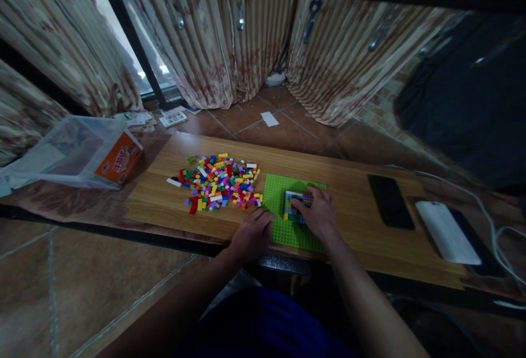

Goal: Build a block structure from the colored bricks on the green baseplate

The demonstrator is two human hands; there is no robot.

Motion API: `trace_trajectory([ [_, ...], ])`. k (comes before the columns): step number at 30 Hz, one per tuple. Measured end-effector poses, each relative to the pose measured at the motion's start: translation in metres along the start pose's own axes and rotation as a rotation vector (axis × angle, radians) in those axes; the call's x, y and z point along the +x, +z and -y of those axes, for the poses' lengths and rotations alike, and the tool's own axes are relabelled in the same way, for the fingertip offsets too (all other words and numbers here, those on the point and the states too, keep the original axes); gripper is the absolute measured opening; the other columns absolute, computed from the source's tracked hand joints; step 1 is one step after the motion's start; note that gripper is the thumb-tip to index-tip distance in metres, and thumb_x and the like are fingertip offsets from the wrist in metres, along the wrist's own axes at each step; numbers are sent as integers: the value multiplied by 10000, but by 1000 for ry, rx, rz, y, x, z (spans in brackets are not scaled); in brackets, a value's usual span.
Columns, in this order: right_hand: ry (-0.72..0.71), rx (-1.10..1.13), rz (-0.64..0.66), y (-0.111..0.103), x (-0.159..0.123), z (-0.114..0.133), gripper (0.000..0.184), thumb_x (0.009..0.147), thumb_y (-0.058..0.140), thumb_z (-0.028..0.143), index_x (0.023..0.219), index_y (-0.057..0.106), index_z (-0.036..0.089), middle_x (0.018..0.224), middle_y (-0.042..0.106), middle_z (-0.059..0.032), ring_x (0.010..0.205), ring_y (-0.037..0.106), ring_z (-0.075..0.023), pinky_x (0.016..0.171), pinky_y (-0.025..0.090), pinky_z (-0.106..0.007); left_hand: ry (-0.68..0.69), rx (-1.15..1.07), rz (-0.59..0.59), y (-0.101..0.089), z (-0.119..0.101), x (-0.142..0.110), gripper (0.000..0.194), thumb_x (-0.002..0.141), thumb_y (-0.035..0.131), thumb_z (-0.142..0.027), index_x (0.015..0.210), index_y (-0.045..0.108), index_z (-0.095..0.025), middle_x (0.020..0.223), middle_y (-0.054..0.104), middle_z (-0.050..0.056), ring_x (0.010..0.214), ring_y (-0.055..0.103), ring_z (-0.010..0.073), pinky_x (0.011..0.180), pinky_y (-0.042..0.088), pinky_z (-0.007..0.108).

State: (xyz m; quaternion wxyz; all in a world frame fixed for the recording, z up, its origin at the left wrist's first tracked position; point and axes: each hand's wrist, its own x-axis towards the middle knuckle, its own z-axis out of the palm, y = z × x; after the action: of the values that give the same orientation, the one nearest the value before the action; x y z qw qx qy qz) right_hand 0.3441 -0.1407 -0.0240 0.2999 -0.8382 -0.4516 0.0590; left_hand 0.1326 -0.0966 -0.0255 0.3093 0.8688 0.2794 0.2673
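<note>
A green studded baseplate [276, 188] lies on the wooden board in front of me. Toward its middle stands a low block built of coloured toy bricks [289, 211], with white, blue, green and yellow parts showing. My right hand [322, 212] reaches over this block from the right, thumb on its top and fingers bent around its far right side; the palm hides part of it. At the baseplate's left edge my left hand [252, 234] rests with curled fingers, the fingertips against the plate. A loose heap of small coloured bricks [224, 180] spreads to the left of the plate.
A clear plastic box [78, 152] with an orange label lies on its side at the far left. On the right are a black phone [391, 202], a white flat device [447, 232] and a white cable [472, 193]. Patterned curtains [230, 45] hang behind the table.
</note>
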Motion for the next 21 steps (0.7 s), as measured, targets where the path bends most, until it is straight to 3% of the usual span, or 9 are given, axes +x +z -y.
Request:
trace_trajectory([
  [8, 78, -53, 57, -3, 0, 6, 670, 764, 631, 624, 1271, 590, 188, 1367, 543, -161, 1282, 447, -355, 1049, 344, -535, 17, 9, -50, 2, 1, 0, 185, 929, 457, -137, 1020, 606, -196, 939, 636, 58, 894, 616, 169, 811, 517, 301],
  [11, 66, 36, 59, -8, 6, 1, 700, 762, 604, 665, 1238, 615, 153, 1343, 567, -188, 1280, 466, -352, 1060, 348, -532, 33, -19, -73, 2, 0, 0, 169, 924, 466, -133, 1000, 605, -192, 914, 632, 56, 870, 614, 165, 794, 514, 296],
  [16, 105, 297, -131, -26, 4, -19, 651, 837, 490, 680, 1171, 645, 144, 1201, 660, -185, 1117, 601, -307, 973, 446, -472, 38, -104, -103, -2, -2, -3, 156, 932, 461, -151, 989, 602, -187, 881, 626, 53, 823, 608, 154, 752, 502, 277],
  [21, 41, 162, -150, -43, -30, -55, 609, 873, 453, 653, 1144, 664, 149, 1128, 689, -174, 1040, 634, -307, 924, 477, -473, 32, -175, -173, -9, -7, -9, 157, 935, 454, -167, 991, 600, -188, 902, 624, 59, 835, 612, 147, 758, 501, 264],
])
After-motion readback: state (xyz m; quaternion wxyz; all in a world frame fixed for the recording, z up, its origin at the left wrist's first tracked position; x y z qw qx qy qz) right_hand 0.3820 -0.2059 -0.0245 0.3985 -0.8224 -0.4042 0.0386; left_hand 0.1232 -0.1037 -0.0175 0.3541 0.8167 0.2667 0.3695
